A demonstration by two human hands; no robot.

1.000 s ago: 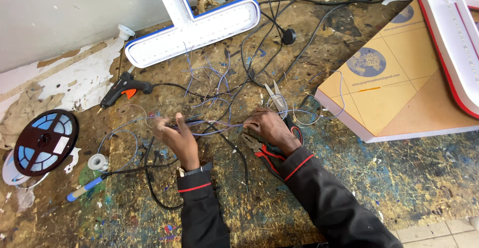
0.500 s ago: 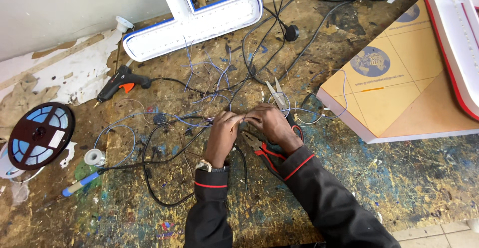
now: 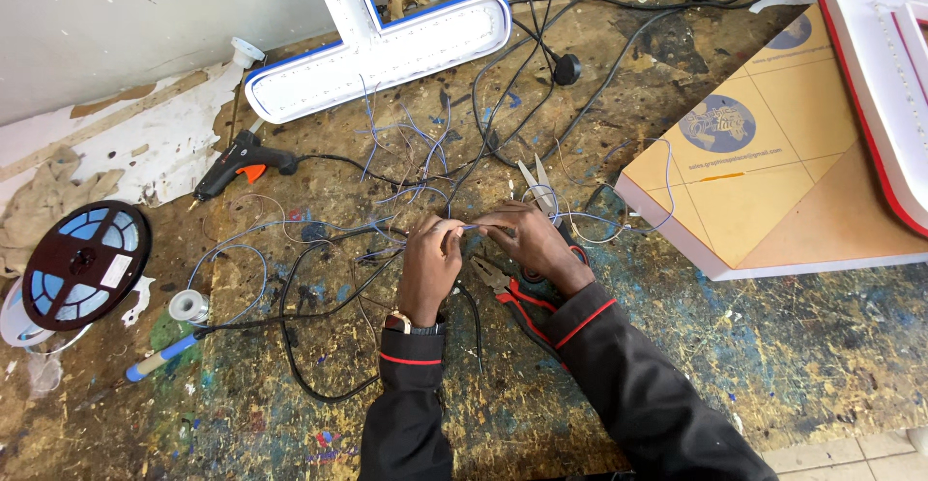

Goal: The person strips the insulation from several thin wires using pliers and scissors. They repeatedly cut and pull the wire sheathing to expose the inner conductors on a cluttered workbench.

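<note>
The left hand [image 3: 430, 266], a second ago spread apart to the left of the scissors [image 3: 537, 186], now sits close to the right hand [image 3: 527, 237] just below and left of them; both sets of fingertips now pinch the same thin blue-white wire [image 3: 471, 227].

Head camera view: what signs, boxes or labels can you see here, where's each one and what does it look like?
White sign letter with blue edge: top centre of the bench, T-shaped.
White sign letter with red edge: top right, partly out of view.
Tan cardboard box: right, flat, with round blue printed emblems.
Reel: far left, black and round, small white label.
</note>
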